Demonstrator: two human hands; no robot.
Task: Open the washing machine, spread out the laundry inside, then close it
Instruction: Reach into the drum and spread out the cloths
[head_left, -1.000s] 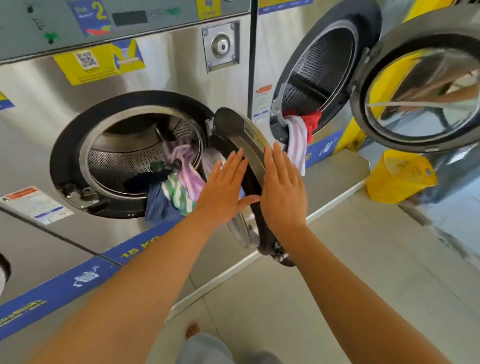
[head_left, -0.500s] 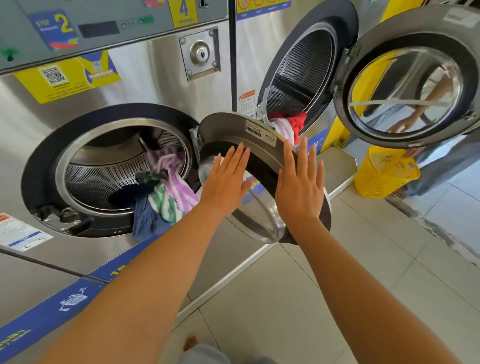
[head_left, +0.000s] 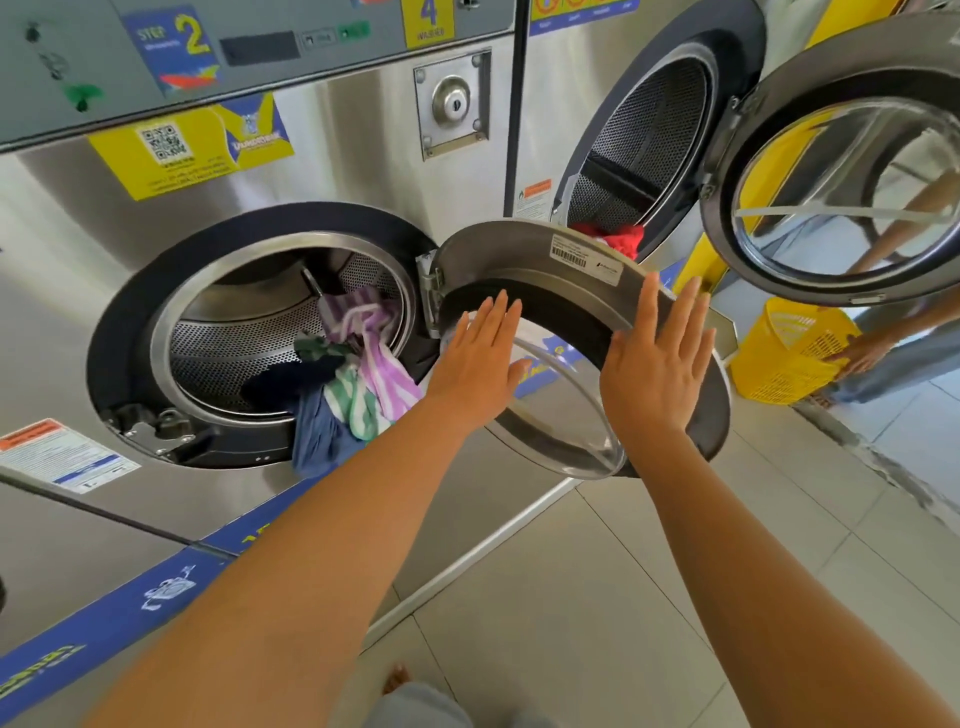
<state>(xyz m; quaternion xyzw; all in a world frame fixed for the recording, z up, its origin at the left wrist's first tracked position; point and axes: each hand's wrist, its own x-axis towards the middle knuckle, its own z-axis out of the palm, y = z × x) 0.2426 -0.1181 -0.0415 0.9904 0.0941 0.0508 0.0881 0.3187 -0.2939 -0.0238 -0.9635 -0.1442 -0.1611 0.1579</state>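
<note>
Your left hand (head_left: 475, 366) and right hand (head_left: 657, 358) lie flat, fingers spread, on the open door (head_left: 524, 265). Laundry (head_left: 358, 384) spills from the drum left of them; a yellow basket (head_left: 784, 353) sits right.

Stainless-steel front-loading washing machine (head_left: 363, 171): round steel-rimmed glass door (head_left: 550, 270) swung out on its right-side hinge, roughly half open. Mixed laundry (head_left: 358, 374) (purple-and-white striped, green-and-white striped, dark blue cloth) heaped at the drum's right front. The blue piece hangs over the opening's lower rim.
</note>
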